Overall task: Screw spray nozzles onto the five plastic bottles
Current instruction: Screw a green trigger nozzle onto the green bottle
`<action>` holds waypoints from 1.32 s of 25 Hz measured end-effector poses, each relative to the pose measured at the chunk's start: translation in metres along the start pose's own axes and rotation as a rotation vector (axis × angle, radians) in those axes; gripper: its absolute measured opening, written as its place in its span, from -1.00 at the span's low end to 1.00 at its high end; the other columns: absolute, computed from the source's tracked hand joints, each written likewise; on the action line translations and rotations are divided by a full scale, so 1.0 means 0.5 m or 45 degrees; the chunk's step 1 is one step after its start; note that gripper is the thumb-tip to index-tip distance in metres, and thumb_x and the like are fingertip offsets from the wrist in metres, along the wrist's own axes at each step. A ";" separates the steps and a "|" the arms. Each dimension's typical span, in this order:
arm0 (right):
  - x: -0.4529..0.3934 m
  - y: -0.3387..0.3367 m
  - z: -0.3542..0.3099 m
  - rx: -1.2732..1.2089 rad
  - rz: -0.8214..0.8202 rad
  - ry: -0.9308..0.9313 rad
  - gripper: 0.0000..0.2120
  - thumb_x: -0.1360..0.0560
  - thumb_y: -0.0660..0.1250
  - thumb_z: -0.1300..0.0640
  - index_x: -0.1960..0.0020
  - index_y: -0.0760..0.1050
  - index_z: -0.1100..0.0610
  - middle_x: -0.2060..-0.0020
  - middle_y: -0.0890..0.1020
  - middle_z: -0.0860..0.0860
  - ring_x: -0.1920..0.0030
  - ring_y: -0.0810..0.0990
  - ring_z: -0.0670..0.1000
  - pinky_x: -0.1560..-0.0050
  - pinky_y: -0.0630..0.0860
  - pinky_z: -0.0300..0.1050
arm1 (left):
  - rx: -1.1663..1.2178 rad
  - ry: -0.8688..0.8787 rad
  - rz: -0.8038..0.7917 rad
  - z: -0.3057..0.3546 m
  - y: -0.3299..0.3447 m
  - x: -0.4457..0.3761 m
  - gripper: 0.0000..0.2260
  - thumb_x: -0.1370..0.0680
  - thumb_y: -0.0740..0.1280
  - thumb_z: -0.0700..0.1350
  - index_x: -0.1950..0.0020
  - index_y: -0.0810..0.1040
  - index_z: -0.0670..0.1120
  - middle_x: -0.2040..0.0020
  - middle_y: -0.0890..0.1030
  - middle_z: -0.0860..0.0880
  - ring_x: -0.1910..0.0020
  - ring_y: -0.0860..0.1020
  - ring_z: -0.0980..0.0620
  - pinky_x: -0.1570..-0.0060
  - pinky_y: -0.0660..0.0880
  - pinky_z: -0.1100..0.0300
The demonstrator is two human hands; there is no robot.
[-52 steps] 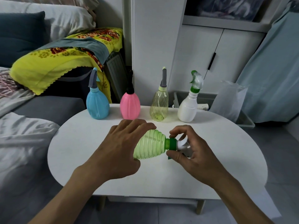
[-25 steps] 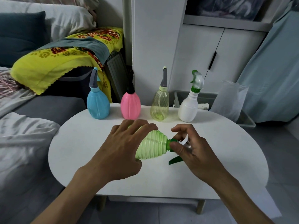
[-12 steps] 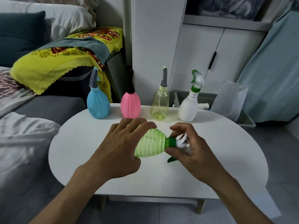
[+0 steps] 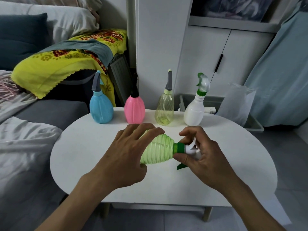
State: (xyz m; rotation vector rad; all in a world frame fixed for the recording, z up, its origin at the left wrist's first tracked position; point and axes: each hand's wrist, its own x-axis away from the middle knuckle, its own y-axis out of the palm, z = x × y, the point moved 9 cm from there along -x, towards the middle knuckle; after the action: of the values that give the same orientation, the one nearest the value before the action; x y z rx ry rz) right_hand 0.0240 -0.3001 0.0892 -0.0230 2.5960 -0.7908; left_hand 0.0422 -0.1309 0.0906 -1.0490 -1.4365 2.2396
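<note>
A ribbed green bottle (image 4: 158, 151) lies tilted on its side over the white table (image 4: 86, 147), neck pointing right. My left hand (image 4: 126, 154) grips its body. My right hand (image 4: 201, 154) pinches the green collar of the white spray nozzle (image 4: 180, 147) at the bottle's neck; its green trigger (image 4: 181, 166) pokes out below my fingers. Along the table's far edge stand a blue bottle (image 4: 100, 108), a pink bottle (image 4: 134, 109), a clear yellow bottle (image 4: 164, 110) and a white bottle (image 4: 194, 110), each with a nozzle on top.
A bed with grey and white covers borders the table on the left. A yellow flowered blanket (image 4: 66, 64) drapes behind the blue bottle. White cabinets (image 4: 216, 55) rise behind the table, with a grey bin (image 4: 253, 124) and a clear plastic bag (image 4: 236, 104) at back right.
My right fingers have shifted round the nozzle collar, turning it on the green bottle's neck. The bottle rocked slightly in my left hand. The four standing bottles stayed put.
</note>
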 end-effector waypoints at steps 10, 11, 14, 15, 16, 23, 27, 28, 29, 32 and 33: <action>-0.008 -0.058 0.024 -1.403 -0.068 0.411 -0.46 -0.44 0.33 -0.27 -0.15 0.63 0.16 -0.08 0.69 0.19 -0.04 0.66 0.19 -0.01 0.57 0.09 | 1.194 -0.377 -0.261 -0.009 0.028 -0.008 -0.40 -0.27 0.55 0.20 -0.27 0.50 0.18 -0.16 0.62 0.07 -0.11 0.61 0.05 -0.09 0.59 0.04; -0.008 -0.049 0.024 -1.521 -0.098 0.438 -0.49 -0.49 0.31 -0.17 -0.21 0.60 0.22 -0.16 0.64 0.27 -0.14 0.61 0.25 -0.11 0.50 0.20 | 1.554 -0.448 -0.352 0.010 0.040 -0.003 -0.47 -0.29 0.55 0.18 -0.23 0.57 0.14 -0.13 0.66 -0.02 -0.09 0.64 -0.03 -0.08 0.60 0.00; -0.008 0.007 0.011 -1.540 -0.173 0.368 -0.56 -0.57 0.22 0.06 -0.38 0.45 0.25 -0.33 0.53 0.25 -0.33 0.48 0.25 -0.25 0.45 0.20 | 2.234 -0.647 -0.561 0.067 0.073 0.011 -0.39 -0.21 0.58 0.23 -0.13 0.66 -0.10 0.00 0.69 -0.20 0.03 0.67 -0.15 0.02 0.60 -0.06; -0.007 0.024 0.008 -1.560 -0.169 0.373 -0.57 -0.56 0.28 0.04 -0.36 0.48 0.22 -0.30 0.56 0.22 -0.32 0.51 0.22 -0.24 0.48 0.15 | 2.333 -0.708 -0.567 0.072 0.080 0.009 -0.30 -0.14 0.61 0.24 -0.08 0.66 -0.22 0.07 0.69 -0.24 0.09 0.68 -0.14 0.02 0.58 -0.07; -0.005 0.039 0.008 -1.623 -0.169 0.414 -0.55 -0.52 0.37 0.00 -0.33 0.51 0.21 -0.27 0.59 0.21 -0.30 0.53 0.20 -0.23 0.50 0.13 | 2.328 -0.765 -0.498 0.058 0.087 0.008 -0.28 -0.06 0.63 0.26 0.05 0.68 -0.28 0.17 0.70 -0.23 0.17 0.69 -0.05 0.00 0.55 -0.05; -0.013 0.034 0.001 -1.912 0.023 0.364 -0.65 -0.44 0.47 0.09 -0.15 0.61 0.27 -0.07 0.68 0.21 -0.16 0.63 0.18 -0.20 0.53 0.11 | 2.584 -0.742 -0.757 0.079 0.120 0.023 -0.47 -0.48 0.39 0.18 -0.27 0.56 -0.20 -0.10 0.64 -0.26 0.00 0.65 -0.25 0.01 0.59 -0.09; -0.005 0.002 0.052 -1.488 0.469 0.478 -0.81 -0.43 0.37 0.13 0.06 0.71 0.17 0.09 0.74 0.17 0.03 0.71 0.09 0.06 0.62 -0.06 | 2.016 -0.851 -0.262 -0.005 0.124 -0.003 -0.50 -0.35 0.46 0.21 -0.21 0.62 -0.01 -0.18 0.64 -0.18 -0.11 0.63 -0.21 -0.05 0.60 -0.07; -0.002 -0.002 0.060 -1.447 0.511 0.499 -0.81 -0.43 0.36 0.13 0.06 0.70 0.16 0.09 0.74 0.16 0.04 0.70 0.09 0.08 0.62 -0.07 | 1.880 -0.792 -0.148 -0.013 0.108 -0.008 -0.52 -0.30 0.51 0.15 -0.18 0.63 0.04 -0.17 0.65 -0.14 -0.12 0.63 -0.18 -0.09 0.60 -0.06; -0.001 -0.005 0.063 -1.453 0.515 0.506 -0.82 -0.44 0.37 0.12 0.06 0.70 0.16 0.10 0.74 0.15 0.04 0.69 0.09 0.06 0.61 -0.05 | 1.776 -0.717 -0.127 -0.009 0.097 -0.011 -0.51 -0.27 0.56 0.11 -0.17 0.62 0.07 -0.15 0.66 -0.11 -0.12 0.63 -0.16 -0.10 0.60 -0.04; -0.013 0.002 0.029 -1.659 0.208 0.436 -0.85 -0.42 0.44 0.15 0.06 0.65 0.20 0.12 0.70 0.17 -0.02 0.64 0.14 -0.15 0.56 0.08 | 1.846 -0.609 -0.377 0.034 0.105 -0.002 -0.43 -0.24 0.62 0.13 -0.18 0.63 -0.03 -0.12 0.68 -0.16 -0.11 0.64 -0.16 -0.11 0.58 -0.02; -0.013 0.006 0.014 -1.697 0.064 0.383 -0.81 -0.39 0.45 0.14 0.05 0.64 0.23 0.08 0.70 0.19 -0.08 0.63 0.19 -0.21 0.52 0.14 | 1.941 -0.632 -0.511 0.051 0.116 0.008 -0.40 -0.24 0.62 0.14 -0.19 0.63 -0.10 -0.15 0.66 -0.23 -0.12 0.62 -0.20 -0.16 0.55 -0.09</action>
State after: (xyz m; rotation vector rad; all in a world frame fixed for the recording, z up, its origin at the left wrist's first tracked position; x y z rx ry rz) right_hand 0.0328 -0.3006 0.0850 -0.2326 2.8555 1.1018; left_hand 0.0298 -0.1726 0.0446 0.2805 0.2392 2.3545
